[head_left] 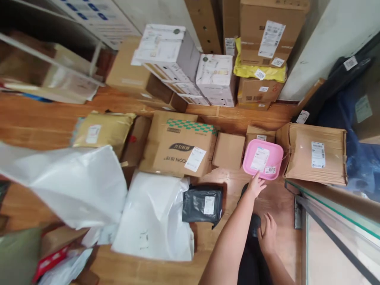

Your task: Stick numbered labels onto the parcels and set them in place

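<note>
My left hand (255,185) reaches forward, and its fingertips touch the near edge of a pink parcel (268,152) with white labels that lies on the wooden floor. The hand is not closed around the parcel. My right hand (268,234) rests lower down with its fingers spread, on my leg in dark clothing (252,261). It holds nothing. A small black plastic mailer (202,204) with a white label lies just left of my left forearm.
Parcels crowd the floor: a large brown carton (178,148), a small plain box (228,150), a flat carton (317,158) at right, white bags (154,217), and stacked boxes (175,59) behind. A glass counter edge (332,221) stands at lower right.
</note>
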The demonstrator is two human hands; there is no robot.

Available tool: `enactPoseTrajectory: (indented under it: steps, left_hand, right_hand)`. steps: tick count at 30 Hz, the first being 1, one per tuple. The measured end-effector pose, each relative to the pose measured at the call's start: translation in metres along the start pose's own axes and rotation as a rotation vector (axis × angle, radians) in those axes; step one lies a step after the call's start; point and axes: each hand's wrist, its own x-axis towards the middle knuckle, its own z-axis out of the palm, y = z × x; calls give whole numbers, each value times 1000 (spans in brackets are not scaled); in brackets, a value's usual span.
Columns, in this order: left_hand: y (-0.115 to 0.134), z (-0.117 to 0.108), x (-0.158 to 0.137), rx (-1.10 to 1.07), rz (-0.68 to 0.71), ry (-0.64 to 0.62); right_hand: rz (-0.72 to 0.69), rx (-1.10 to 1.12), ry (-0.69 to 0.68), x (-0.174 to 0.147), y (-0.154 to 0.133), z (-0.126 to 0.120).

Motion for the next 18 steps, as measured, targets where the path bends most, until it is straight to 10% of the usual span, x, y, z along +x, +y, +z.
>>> enactPoseTrajectory:
  steps: [5,10,18]
  left_hand:
    - [-11,-84,-33,10,73,41]
    - [-51,-215,-68,-44,97,352]
    - [-137,-393,-21,196,-2,683]
  right_hand:
    - [95,-40,-271,-36,35,-7]
    - [156,-139,-388,-53,28,-2]
    - [126,-177,-515,-11,1,164]
